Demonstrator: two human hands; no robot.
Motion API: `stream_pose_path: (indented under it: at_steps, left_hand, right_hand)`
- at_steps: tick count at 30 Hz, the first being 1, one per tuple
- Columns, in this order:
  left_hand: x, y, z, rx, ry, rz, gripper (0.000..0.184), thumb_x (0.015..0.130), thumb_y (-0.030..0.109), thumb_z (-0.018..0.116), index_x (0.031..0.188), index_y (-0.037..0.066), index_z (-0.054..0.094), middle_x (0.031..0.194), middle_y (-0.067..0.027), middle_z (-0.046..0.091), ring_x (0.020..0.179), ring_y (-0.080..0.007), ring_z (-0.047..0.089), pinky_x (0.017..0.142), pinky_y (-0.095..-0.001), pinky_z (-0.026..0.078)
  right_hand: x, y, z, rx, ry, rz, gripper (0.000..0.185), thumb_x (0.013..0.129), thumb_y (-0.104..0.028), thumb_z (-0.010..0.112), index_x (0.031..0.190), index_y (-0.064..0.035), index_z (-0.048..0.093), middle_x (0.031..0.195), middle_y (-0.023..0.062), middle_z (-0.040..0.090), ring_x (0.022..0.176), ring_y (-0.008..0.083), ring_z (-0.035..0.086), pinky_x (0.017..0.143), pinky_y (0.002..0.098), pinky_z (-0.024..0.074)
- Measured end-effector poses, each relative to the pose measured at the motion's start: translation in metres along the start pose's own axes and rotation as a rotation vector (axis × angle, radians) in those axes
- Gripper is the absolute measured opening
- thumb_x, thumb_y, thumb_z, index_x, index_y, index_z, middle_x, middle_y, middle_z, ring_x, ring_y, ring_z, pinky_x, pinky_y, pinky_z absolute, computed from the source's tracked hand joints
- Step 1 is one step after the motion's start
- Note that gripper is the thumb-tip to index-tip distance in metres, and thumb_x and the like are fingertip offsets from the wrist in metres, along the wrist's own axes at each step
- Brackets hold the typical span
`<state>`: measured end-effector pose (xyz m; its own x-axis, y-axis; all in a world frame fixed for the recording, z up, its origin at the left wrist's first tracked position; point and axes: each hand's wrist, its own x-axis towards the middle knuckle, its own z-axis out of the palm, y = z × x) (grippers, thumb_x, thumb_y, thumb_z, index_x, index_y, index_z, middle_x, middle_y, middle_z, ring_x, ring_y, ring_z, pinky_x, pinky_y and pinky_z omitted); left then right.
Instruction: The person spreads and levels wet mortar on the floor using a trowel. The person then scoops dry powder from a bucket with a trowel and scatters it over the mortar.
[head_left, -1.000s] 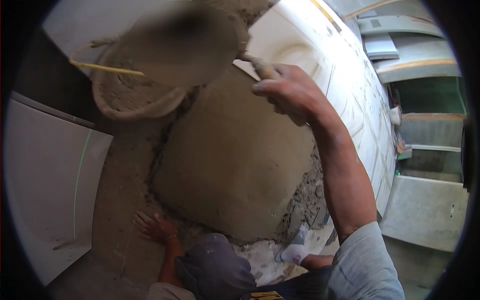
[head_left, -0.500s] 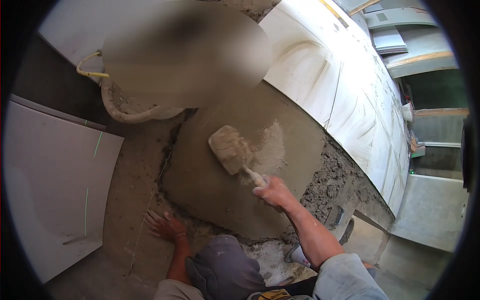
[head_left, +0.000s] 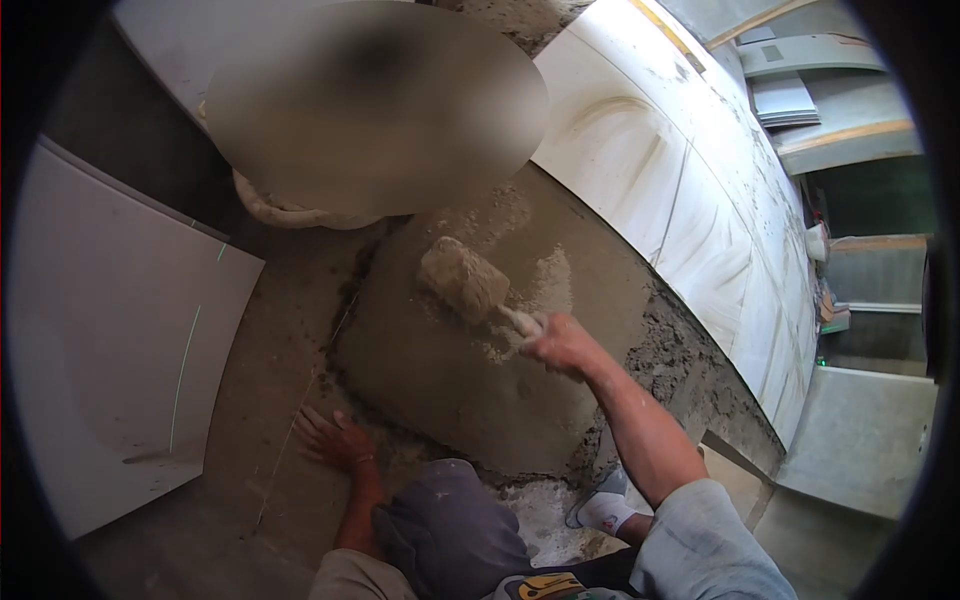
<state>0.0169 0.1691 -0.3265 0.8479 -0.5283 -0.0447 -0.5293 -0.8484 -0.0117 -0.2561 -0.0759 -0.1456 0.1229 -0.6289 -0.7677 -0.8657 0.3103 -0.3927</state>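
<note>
My right hand (head_left: 562,345) is wrapped round the short handle of a hand scoop (head_left: 465,280). Its broad blade carries pale, dry powder and hovers over a smooth square of wet grey mortar (head_left: 460,390). Patches of loose powder (head_left: 553,282) lie scattered on that surface beside and beyond the blade. Down to the left, my left hand (head_left: 338,438) rests flat on the dusty floor with its fingers spread, next to a thin string line (head_left: 290,440). It holds nothing.
Large white tiles (head_left: 690,200) border the mortar on the right, with rough crumbly mortar (head_left: 680,340) along their edge. A big pale tile (head_left: 150,340) stands at left with a green laser line. A bucket (head_left: 300,215) is partly behind a blurred area. My shoe (head_left: 605,505) is near the mortar's front edge.
More powder has appeared on the far part of the mortar. My right hand and the scoop have shifted slightly right, and the blade has turned. My left hand remains on the floor.
</note>
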Motion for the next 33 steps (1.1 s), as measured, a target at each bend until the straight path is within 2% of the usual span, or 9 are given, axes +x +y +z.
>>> stream_pose_path:
  at_steps: [4, 6, 13, 17, 19, 23, 25, 31, 33]
  left_hand:
    - [-0.001, 0.0, -0.001, -0.013, 0.021, 0.023, 0.06, 0.096, 0.039, 0.044, 0.147, 0.012, 0.027, 0.153, -0.0075, 0.026, 0.144, -0.0284, 0.019, 0.113, -0.0604, 0.014]
    - [-0.001, 0.0, -0.004, -0.007, 0.006, 0.023, 0.06, 0.096, 0.039, 0.043, 0.147, 0.012, 0.027, 0.154, -0.0074, 0.025, 0.144, -0.0281, 0.019, 0.113, -0.0603, 0.014]
    - [0.001, 0.001, -0.008, 0.096, -0.084, 0.029, 0.06, 0.098, 0.039, 0.039, 0.149, 0.012, 0.023, 0.156, -0.0069, 0.02, 0.146, -0.027, 0.013, 0.114, -0.0596, 0.01]
    - [0.005, -0.009, -0.022, 0.046, -0.147, 0.082, 0.063, 0.097, 0.039, 0.041, 0.15, 0.011, 0.021, 0.157, -0.0077, 0.018, 0.146, -0.0271, 0.011, 0.113, -0.0606, 0.01]
    - [0.015, -0.015, -0.038, -0.02, -0.344, 0.116, 0.067, 0.096, 0.041, 0.043, 0.15, 0.009, 0.02, 0.157, -0.0089, 0.018, 0.145, -0.03, 0.015, 0.113, -0.057, 0.016]
    - [0.079, -0.07, -0.004, 0.046, -0.572, 0.374, 0.071, 0.094, 0.046, 0.048, 0.148, 0.005, 0.026, 0.153, -0.0143, 0.027, 0.14, -0.0349, 0.027, 0.111, -0.0511, 0.026]
    - [0.111, -0.103, 0.028, -0.454, -0.929, 0.166, 0.071, 0.093, 0.05, 0.051, 0.143, 0.003, 0.036, 0.144, -0.0198, 0.041, 0.131, -0.0389, 0.04, 0.107, -0.0472, 0.033]
    - [0.148, -0.081, -0.057, -0.362, -0.639, 0.094, 0.067, 0.093, 0.056, 0.047, 0.13, 0.0, 0.053, 0.129, -0.0241, 0.054, 0.121, -0.0397, 0.051, 0.1, -0.0477, 0.04]
    - [0.176, -0.069, -0.07, -0.307, -0.542, 0.205, 0.063, 0.094, 0.054, 0.047, 0.126, 0.0, 0.056, 0.12, -0.0212, 0.059, 0.111, -0.0365, 0.056, 0.092, -0.0467, 0.044]
  right_hand:
    - [-0.015, 0.014, 0.045, 0.053, 0.06, -0.033, 0.037, 0.069, -0.027, 0.068, 0.093, 0.0011, 0.063, 0.084, 0.0231, 0.065, 0.083, 0.0346, 0.064, 0.075, 0.0429, 0.0484]
    - [-0.022, 0.009, 0.05, -0.125, -0.054, -0.109, 0.04, 0.069, -0.028, 0.068, 0.097, -0.0002, 0.063, 0.088, 0.0243, 0.065, 0.089, 0.0369, 0.063, 0.079, 0.044, 0.0471]
    - [-0.001, 0.002, -0.004, 0.152, 0.123, -0.034, 0.036, 0.07, -0.027, 0.066, 0.09, 0.0022, 0.064, 0.086, 0.0238, 0.066, 0.082, 0.0359, 0.065, 0.072, 0.0444, 0.0482]
    - [-0.003, 0.034, -0.027, -0.025, 0.168, 0.089, 0.036, 0.069, -0.028, 0.066, 0.091, 0.0004, 0.067, 0.084, 0.0209, 0.068, 0.078, 0.0338, 0.067, 0.069, 0.0444, 0.0506]
    - [-0.025, 0.068, -0.019, 0.08, 0.319, -0.057, 0.033, 0.07, -0.031, 0.067, 0.087, -0.0026, 0.066, 0.07, 0.014, 0.065, 0.065, 0.0265, 0.066, 0.06, 0.0398, 0.0511]
    - [-0.095, 0.112, -0.004, -0.213, 0.095, -0.005, 0.034, 0.068, -0.033, 0.068, 0.092, -0.009, 0.068, 0.083, 0.0154, 0.069, 0.081, 0.0314, 0.067, 0.07, 0.0433, 0.0513]
    - [-0.111, 0.144, 0.018, -0.032, 0.138, 0.101, 0.035, 0.067, -0.031, 0.067, 0.094, -0.0088, 0.068, 0.084, 0.0148, 0.069, 0.081, 0.0318, 0.067, 0.07, 0.0428, 0.0519]
    - [-0.14, 0.165, 0.014, 0.092, 0.192, 0.155, 0.036, 0.068, -0.027, 0.065, 0.098, -0.0078, 0.07, 0.094, 0.0148, 0.069, 0.092, 0.0315, 0.067, 0.078, 0.0427, 0.0512]
    - [-0.135, 0.168, 0.002, 0.082, 0.204, 0.218, 0.033, 0.067, -0.02, 0.064, 0.096, -0.0055, 0.071, 0.093, 0.0165, 0.07, 0.094, 0.0323, 0.067, 0.081, 0.0402, 0.0517]
